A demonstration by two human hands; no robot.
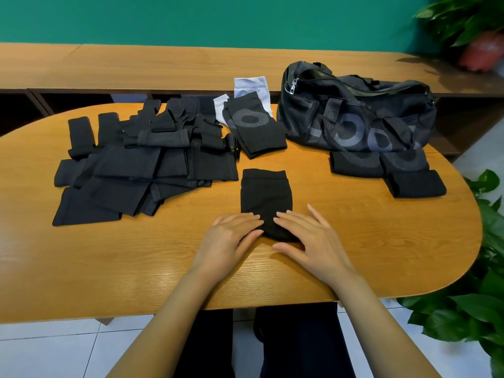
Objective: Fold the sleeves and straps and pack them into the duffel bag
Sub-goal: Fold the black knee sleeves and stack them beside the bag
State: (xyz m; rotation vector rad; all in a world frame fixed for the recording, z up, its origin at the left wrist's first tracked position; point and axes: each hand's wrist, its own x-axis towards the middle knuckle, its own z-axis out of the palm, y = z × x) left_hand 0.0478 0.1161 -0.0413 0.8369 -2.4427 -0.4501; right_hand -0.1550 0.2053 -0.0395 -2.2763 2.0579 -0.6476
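- While the black sleeve (266, 197) lies at frame centre, long axis running up-frame, your left hand (231, 236) and right hand (308, 236) press its near end with straight fingers, gripping nothing.
- The duffel bag (354, 113) sits upper right, nearer your right hand.
- Count one sleeve underhand and three folded pieces (354, 163) below the bag; the left pile (136, 165) overlaps too much to count.

We see bright, even light from above. On the oval table of light brown wood (109, 268) pale glare lies along the near left part. Under the left hand (231, 236) and the right hand (308, 236) we find only short, soft shadows. The heap of black stretch-fabric sleeves and straps (136, 165) loses detail in its dark tone. The wide lens curves the long wooden shelf (163, 66) behind. The green leafy plant (463, 20) in the upper right corner is blurred; the centre is sharp.
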